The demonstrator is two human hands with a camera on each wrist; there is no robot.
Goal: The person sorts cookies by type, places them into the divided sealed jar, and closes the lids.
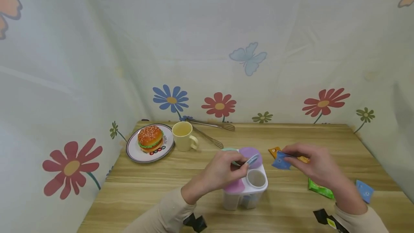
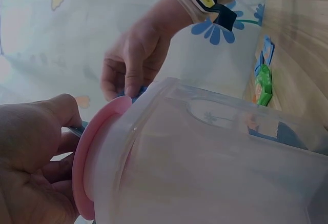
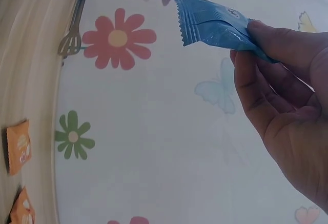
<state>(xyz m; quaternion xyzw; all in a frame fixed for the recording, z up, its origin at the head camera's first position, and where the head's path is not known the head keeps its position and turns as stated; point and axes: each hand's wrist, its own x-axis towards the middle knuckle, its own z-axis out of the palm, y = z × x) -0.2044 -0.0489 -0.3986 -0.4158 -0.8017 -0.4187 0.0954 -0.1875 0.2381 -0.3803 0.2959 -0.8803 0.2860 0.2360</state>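
Note:
A clear-walled storage box [image 1: 230,201] with a white top stands before me, and its round openings have coloured lids. Green, purple [image 1: 250,156] and pink [image 1: 234,187] lids sit on it, while the front right opening [image 1: 256,178] is uncovered. Just above the top, my left hand [image 1: 220,172] pinches a light blue lid [image 1: 253,159] by its edge. To the right of the box, my right hand [image 1: 318,164] holds a small blue packet [image 3: 212,24] between thumb and fingers. Blue shows through the box's lower wall.
Orange packets [image 1: 274,151] lie behind the right hand. A green packet [image 1: 320,188] and another blue packet [image 1: 364,191] lie at the right. At the back left are a plate [image 1: 132,152] with a hamburger [image 1: 150,137], a yellow mug [image 1: 182,141] and a whisk [image 1: 213,141].

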